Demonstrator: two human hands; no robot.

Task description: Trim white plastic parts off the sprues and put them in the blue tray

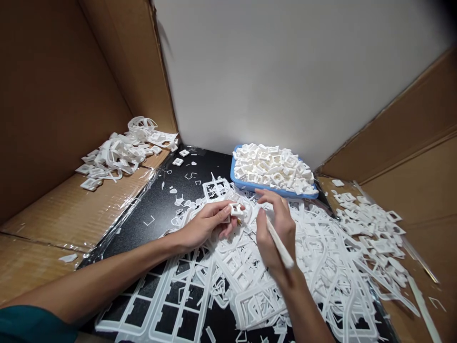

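Observation:
Between the thumb and fingers of my left hand is a small white plastic frame piece with an opening in its middle. My right hand, just to the right of it, is closed around a white stick-like handle that slants down toward my wrist. Whatever tip this tool has is hidden by the fingers. Under both hands spreads a heap of white plastic trimmings. A blue tray piled with similar white pieces stands just beyond my right hand.
Cardboard walls rise at left and right, and a pale panel closes the back. White pieces are heaped on cardboard at left and right. Ladder-like white frames lie on the black surface in front.

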